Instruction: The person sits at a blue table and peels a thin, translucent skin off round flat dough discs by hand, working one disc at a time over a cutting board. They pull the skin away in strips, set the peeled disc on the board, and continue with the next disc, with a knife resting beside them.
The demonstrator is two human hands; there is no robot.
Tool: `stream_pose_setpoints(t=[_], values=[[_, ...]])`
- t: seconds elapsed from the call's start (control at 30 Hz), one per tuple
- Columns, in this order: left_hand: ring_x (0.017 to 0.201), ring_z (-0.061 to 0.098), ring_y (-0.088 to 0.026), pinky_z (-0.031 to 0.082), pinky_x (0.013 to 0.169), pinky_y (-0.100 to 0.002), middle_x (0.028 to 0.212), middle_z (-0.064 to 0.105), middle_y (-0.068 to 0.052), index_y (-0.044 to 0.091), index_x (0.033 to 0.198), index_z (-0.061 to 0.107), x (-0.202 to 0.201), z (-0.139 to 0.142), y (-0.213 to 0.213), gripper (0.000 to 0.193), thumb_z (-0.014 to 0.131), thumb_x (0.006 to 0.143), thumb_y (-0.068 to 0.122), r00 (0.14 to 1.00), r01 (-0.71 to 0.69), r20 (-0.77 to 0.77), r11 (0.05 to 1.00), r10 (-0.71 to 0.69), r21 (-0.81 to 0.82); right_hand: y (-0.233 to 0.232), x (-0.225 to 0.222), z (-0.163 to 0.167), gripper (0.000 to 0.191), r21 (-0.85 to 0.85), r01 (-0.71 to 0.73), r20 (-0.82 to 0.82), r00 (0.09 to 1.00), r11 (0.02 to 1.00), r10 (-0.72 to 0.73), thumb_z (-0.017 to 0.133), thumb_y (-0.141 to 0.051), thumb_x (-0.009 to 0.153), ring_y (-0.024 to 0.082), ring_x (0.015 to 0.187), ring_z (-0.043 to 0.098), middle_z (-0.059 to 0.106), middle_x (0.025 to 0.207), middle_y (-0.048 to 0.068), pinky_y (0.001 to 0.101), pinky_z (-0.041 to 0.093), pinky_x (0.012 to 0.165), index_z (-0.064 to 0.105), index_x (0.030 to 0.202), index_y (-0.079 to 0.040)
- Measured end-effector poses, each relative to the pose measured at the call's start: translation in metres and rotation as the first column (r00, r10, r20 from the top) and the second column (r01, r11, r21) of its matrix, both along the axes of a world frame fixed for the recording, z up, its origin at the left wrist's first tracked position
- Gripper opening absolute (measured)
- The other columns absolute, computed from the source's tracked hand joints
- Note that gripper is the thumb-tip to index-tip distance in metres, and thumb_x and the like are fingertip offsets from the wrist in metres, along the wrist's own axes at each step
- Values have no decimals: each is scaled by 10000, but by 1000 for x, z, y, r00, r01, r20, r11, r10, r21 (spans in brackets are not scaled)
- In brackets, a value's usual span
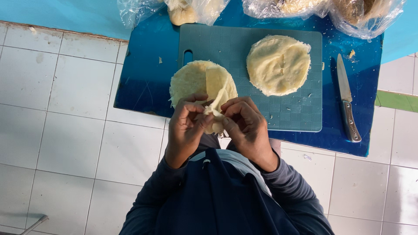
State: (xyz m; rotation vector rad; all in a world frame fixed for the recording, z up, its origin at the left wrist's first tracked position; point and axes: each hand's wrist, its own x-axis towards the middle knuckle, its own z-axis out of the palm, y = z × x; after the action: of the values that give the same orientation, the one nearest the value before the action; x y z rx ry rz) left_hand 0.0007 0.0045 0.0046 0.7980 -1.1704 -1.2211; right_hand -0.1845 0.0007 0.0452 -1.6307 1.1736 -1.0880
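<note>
White glazed floor tiles point(65, 130) fill the left side, with a glossy blue mat point(143, 82) laid over them. The left hand point(185, 126) pinches one edge of a pale, thin, floppy strip of dough point(216, 98), thumb and fingertips closed on it. The strip hangs between both hands, just above the near edge of a round, crumbly-edged dough disc point(191, 80) that overlaps the corner of a teal, grid-textured plastic cutting board point(283, 113). The right hand point(248, 126) grips the strip's other side, fingers curled tight around it. A second round disc point(278, 65), smoother and creased on top, lies flat on the board. Further right, a steel-handled knife point(347, 102) rests on the mat, well apart from the hands.
</note>
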Motion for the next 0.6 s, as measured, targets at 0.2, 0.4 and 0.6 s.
stream_pose_setpoints(t=[0.2, 0.4, 0.6], values=[[1105, 718, -156, 629, 941, -292, 1259, 694, -160, 29, 1193, 493, -5, -10, 5, 196, 642, 1071, 64, 990, -132, 48, 990, 134, -42, -9, -1, -12, 96, 139, -81, 345, 938, 987, 28, 614, 54, 994, 84, 989, 609, 615, 1207, 64, 233, 542, 850, 583, 1077, 16], [1095, 705, -164, 646, 885, -291, 1256, 657, -164, -34, 1311, 544, -12, -6, 11, 314, 651, 1027, 45, 963, -165, 206, 984, 175, -64, 2, 11, -17, 410, 50, -173, 424, 895, 984, 136, 752, 0, 915, 89, 1107, 610, 598, 1177, 43, 248, 524, 963, 481, 1221, -34], [1058, 710, -133, 600, 899, -250, 1182, 712, -122, 2, 1296, 593, -10, -11, 12, 216, 651, 1093, 47, 994, -106, -2, 993, 107, 47, -10, 2, -24, 131, 51, -54, 372, 928, 997, 31, 646, -41, 1071, 81, 1008, 614, 630, 1156, 57, 235, 535, 881, 558, 1167, -25]])
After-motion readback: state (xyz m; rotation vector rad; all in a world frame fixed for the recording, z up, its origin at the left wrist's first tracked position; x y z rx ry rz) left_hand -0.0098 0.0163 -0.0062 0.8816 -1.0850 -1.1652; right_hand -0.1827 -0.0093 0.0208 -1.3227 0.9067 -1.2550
